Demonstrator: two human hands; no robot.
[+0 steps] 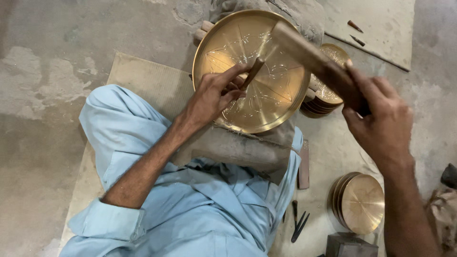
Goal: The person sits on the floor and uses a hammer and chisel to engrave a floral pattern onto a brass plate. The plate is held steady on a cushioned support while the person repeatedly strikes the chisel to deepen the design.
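Brass plate (pixel 257 102), engraved, propped on a padded block (pixel 238 147). Your left hand (pixel 214 95) grips the chisel (pixel 252 71); your right hand (pixel 381 119) grips the wooden mallet (pixel 309 54). Keep the chisel tip steady on the line; strike lightly.

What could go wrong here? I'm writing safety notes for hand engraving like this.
1. The left hand pinches the chisel close under the wooden mallet raised by the right hand; a missed blow could hit the fingers.
2. The brass plate sits tilted on a padded block; it might shift and spoil the engraved line.
3. Loose pointed tools lie on the floor beside the knee.
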